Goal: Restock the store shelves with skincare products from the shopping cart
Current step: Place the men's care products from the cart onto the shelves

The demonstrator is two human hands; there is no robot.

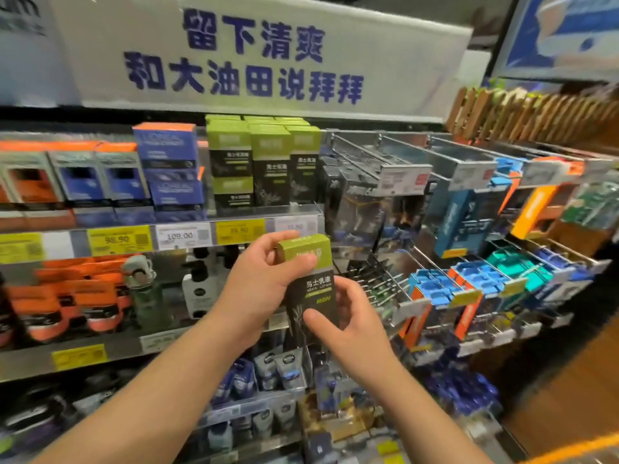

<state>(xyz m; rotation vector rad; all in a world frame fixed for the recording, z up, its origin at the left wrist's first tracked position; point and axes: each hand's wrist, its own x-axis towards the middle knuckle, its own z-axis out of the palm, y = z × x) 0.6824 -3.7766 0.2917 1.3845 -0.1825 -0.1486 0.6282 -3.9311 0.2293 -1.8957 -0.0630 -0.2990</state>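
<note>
Two hands hold one green-and-black men's lotion box (310, 279) upright before the shelves: the left hand (264, 283) curls round its green top, the right hand (348, 316) pinches its lower half. Above the grip, three front-row matching boxes (271, 162) stand; rows behind are hidden. Price tags (179, 235) are blurred
</note>
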